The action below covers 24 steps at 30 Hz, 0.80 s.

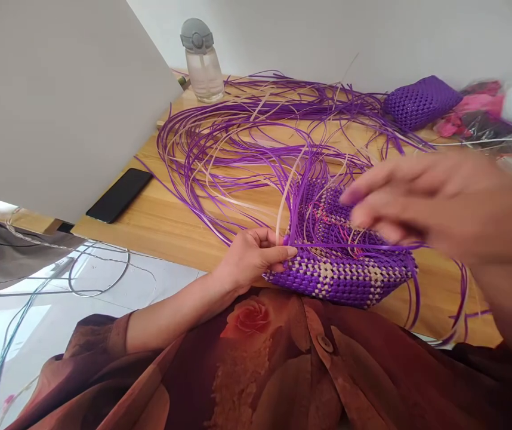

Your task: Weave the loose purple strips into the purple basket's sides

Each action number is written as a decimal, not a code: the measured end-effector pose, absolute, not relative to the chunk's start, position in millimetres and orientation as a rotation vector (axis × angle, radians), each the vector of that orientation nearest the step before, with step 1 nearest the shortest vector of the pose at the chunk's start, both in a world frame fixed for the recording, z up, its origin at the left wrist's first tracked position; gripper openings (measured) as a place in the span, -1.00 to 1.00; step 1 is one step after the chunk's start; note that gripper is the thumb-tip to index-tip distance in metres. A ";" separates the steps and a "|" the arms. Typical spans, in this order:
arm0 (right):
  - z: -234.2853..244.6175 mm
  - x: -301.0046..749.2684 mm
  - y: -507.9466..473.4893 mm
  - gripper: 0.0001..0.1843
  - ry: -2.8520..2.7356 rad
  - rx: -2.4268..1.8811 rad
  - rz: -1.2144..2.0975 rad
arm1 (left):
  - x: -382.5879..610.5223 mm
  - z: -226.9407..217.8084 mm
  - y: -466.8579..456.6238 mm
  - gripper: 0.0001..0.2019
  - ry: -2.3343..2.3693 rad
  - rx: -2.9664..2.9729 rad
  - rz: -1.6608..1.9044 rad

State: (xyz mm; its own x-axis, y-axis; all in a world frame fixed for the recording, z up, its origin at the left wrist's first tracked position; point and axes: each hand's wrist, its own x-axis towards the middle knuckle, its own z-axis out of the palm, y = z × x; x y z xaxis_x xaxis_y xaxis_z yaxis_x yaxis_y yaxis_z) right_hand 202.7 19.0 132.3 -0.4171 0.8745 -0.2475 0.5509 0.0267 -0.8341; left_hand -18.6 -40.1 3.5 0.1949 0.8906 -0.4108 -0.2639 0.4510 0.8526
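A half-woven basket [341, 275] of purple and cream strips rests at the near edge of the wooden table [166, 221], against my body. My left hand [256, 254] pinches its left rim, where the strips rise. My right hand [421, 200] hovers over the basket, blurred, fingers drawn together on a purple strip [349, 246] that runs level across the work toward my left hand. Long loose purple and cream strips [247, 131] fan out from the basket over the table.
A black phone [119, 194] lies at the table's left edge beside a grey panel [50, 95]. A clear water bottle [202, 63] stands at the back. A finished purple woven piece [419, 101] and pink material in plastic [475, 113] lie at back right. Cables [99, 269] trail on the floor.
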 end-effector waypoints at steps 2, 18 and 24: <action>113.6 186.9 8.9 -0.81 -2.107 -1.443 1.536 | -18.6 4.7 -40.8 -0.71 1.078 0.720 0.912; 100.4 236.2 -0.9 -0.69 -2.214 -1.650 1.614 | -19.0 0.5 -39.8 -0.68 1.064 0.639 0.916; 94.7 235.8 -1.9 -0.70 -2.205 -1.672 1.623 | -19.6 0.0 -40.9 -0.70 1.068 0.628 0.912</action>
